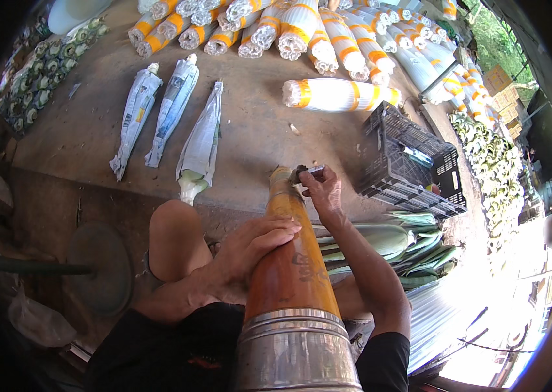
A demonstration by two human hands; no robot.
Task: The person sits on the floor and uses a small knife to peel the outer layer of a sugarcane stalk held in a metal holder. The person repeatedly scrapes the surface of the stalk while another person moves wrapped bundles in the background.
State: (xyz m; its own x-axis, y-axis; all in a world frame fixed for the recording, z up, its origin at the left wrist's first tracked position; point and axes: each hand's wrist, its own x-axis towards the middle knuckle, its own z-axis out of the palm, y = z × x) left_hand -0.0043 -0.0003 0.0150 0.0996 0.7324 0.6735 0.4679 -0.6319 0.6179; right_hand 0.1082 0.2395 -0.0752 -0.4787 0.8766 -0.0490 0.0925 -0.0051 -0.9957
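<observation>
A bamboo water pipe [300, 264] runs up the middle of the view, its near end wrapped in a wide shiny metal sleeve [300, 353]. My left hand [263, 240] wraps over the shaft from the left side, above some dark writing on the bamboo. Beside the narrow far end, the fingertips of my right hand [326, 191] pinch a small silvery object [316, 169], perhaps a lighter. A dark clump [299, 172] sits at the pipe's side, right by those fingertips; its exact nature is unclear.
Paper-wrapped aloe-like leaf bundles [200, 142] lie at left. Bundles in white wrap with orange tape [300, 29] are piled at the back. A black plastic crate [413, 161] stands right, near loose green leaves [398, 245]. Stacked cut stalks [491, 171] line the right side.
</observation>
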